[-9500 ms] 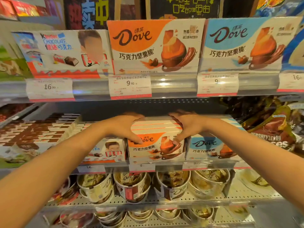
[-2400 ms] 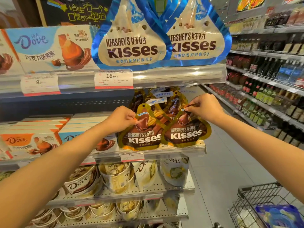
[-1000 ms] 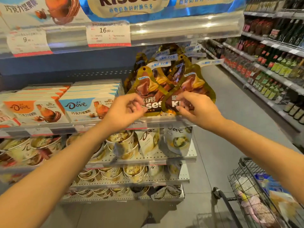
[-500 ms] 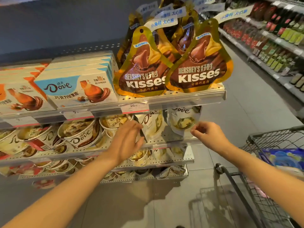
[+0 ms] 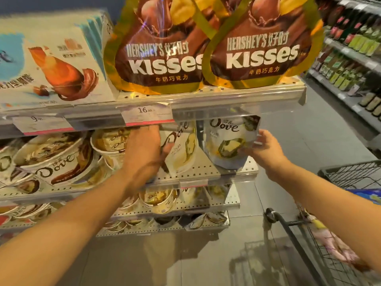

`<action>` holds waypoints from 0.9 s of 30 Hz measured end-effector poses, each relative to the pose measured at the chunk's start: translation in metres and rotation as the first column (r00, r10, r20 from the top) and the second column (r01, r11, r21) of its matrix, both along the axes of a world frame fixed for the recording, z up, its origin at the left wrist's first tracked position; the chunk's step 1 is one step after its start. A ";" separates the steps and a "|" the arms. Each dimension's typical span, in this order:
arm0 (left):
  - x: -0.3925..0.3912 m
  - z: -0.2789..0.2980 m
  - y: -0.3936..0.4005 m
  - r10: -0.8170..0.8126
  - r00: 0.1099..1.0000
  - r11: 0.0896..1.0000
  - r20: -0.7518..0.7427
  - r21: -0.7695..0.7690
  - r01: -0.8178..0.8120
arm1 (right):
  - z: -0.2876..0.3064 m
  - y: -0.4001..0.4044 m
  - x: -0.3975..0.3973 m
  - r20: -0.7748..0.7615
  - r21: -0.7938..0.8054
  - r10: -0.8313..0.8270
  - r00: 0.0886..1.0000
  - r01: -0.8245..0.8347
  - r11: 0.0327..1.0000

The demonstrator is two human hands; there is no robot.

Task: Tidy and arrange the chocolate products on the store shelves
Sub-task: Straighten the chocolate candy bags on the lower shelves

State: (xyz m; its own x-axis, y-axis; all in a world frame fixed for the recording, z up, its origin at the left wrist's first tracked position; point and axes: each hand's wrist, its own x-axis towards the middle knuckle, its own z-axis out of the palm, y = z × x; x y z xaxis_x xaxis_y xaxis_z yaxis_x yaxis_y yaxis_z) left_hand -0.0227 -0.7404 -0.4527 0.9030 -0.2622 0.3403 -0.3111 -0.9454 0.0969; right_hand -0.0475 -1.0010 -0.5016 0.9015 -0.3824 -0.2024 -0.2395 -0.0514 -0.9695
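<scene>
Shelves hold two Kisses bags (image 5: pixel 257 50) above two Dove pouches (image 5: pixel 228 141), each gripped by one hand (image 5: pixel 261 149).

The two gold-and-brown foil Kisses bags (image 5: pixel 261 48) at twelve o'clock lose their tops to the frame edge. The left hand's (image 5: pixel 142 155) fingertips vanish behind a cream Dove pouch (image 5: pixel 183 145).
</scene>
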 end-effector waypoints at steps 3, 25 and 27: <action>0.012 0.005 -0.004 0.066 0.998 0.998 0.007 0.004 -0.066 | -0.007 -0.004 0.008 0.022 0.019 0.048 0.999 -0.049 0.999; 0.022 0.019 -0.007 -0.006 0.866 0.852 -0.501 -0.455 -0.257 | -0.009 -0.031 0.045 -0.043 -0.065 0.039 0.998 -0.042 0.997; 0.023 0.020 -0.010 -0.028 0.858 0.856 -0.513 -0.456 -0.244 | -0.010 -0.033 0.046 -0.062 -0.038 0.063 0.996 -0.066 0.997</action>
